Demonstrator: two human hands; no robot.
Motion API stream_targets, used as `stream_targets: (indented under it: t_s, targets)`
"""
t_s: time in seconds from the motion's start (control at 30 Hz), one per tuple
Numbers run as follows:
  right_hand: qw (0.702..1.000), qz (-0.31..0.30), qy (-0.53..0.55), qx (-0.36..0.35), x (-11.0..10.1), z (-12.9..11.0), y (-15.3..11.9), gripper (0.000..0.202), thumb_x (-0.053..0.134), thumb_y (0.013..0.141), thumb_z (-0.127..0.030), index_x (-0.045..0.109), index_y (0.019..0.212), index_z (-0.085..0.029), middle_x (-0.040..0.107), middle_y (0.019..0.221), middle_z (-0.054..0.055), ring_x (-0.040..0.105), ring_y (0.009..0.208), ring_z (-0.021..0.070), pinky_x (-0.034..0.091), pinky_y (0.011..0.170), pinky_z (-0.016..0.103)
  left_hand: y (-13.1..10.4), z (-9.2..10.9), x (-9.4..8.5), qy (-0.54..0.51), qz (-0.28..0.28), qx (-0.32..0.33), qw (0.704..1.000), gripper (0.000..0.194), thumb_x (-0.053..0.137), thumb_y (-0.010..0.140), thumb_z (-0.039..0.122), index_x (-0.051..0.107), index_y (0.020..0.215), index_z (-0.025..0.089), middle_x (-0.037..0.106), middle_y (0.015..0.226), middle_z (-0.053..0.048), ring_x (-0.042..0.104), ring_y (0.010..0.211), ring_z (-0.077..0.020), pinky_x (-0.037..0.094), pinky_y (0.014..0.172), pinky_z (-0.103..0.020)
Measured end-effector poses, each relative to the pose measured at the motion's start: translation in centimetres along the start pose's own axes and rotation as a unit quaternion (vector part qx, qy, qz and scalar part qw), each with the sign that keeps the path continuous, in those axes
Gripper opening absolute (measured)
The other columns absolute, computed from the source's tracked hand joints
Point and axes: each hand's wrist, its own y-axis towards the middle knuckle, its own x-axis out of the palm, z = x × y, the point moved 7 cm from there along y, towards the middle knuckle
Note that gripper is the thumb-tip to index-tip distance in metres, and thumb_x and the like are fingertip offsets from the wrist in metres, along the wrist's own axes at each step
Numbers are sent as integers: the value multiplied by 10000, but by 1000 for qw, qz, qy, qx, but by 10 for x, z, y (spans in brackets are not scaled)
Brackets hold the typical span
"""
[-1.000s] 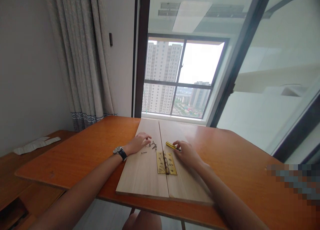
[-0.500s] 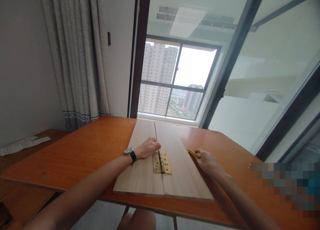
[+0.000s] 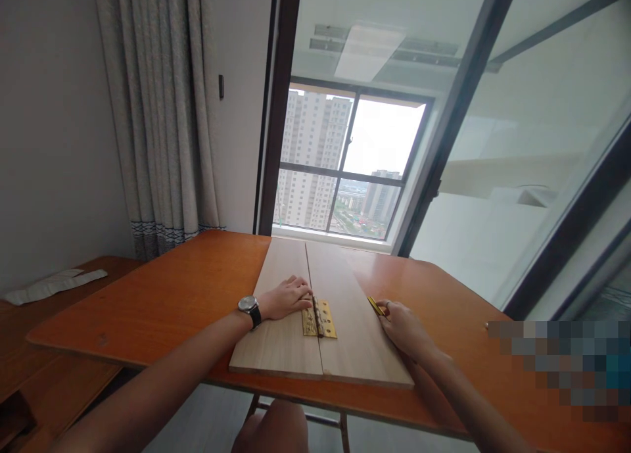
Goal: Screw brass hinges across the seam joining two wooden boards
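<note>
An orange-brown wooden table (image 3: 187, 295) stood before a tall window (image 3: 345, 170), its far edge near the sill. Grey patterned curtains (image 3: 158, 111) hung at the left, reaching down behind the table's far left corner. Left of the table sat a lower wooden bench (image 3: 59, 367), with a white folded packet (image 3: 54, 285) lying near its far edge. High-rise buildings (image 3: 315, 157) showed through the glass.

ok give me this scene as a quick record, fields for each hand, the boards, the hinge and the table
left hand: flat on the left board, fingertips at the hinge, watch on the wrist
right hand: at the right board's edge, grip on a yellow tool
boards: two pale boards side by side
hinge: brass, open flat across the seam
table: orange wood
</note>
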Motion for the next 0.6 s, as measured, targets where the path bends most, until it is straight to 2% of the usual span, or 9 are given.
stream_targets:
  t_s: [0.2, 0.3, 0.47, 0.6]
  targets:
    - [1000, 14, 17, 0, 5, 3, -5, 432, 454, 910, -151, 652, 1286, -72, 741, 1131, 175, 696, 1049, 273, 485, 931, 348, 28, -16, 8, -9, 22, -38, 999, 268, 463, 1027, 358, 628, 953, 161, 637, 1015, -90, 569, 994, -212, 454, 967, -349]
    - [999, 23, 25, -4, 9, 4, -9, 452, 403, 941, -147, 623, 1327, -68, 706, 1210, 180, 678, 1098, 248, 464, 990, 325, 41, -24, 12, -13, 31, -58, 998, 247, 477, 1018, 315, 616, 889, 158, 650, 947, -87, 580, 966, -213, 463, 938, -344]
    - [999, 26, 31, -18, 17, 2, -13, 471, 314, 985, -168, 646, 1312, -103, 680, 1230, 169, 653, 1143, 230, 456, 1007, 300, 47, -30, 12, -34, 47, -84, 995, 225, 493, 1001, 292, 628, 876, 162, 692, 925, -77, 614, 935, -202, 482, 888, -313]
    - [999, 22, 25, -17, 20, 2, -14, 474, 304, 984, -167, 640, 1316, -128, 679, 1213, 160, 627, 1172, 250, 436, 1039, 335, 43, -29, 2, -57, 76, -106, 990, 313, 386, 1032, 298, 648, 933, 160, 704, 937, -70, 638, 917, -192, 497, 862, -300]
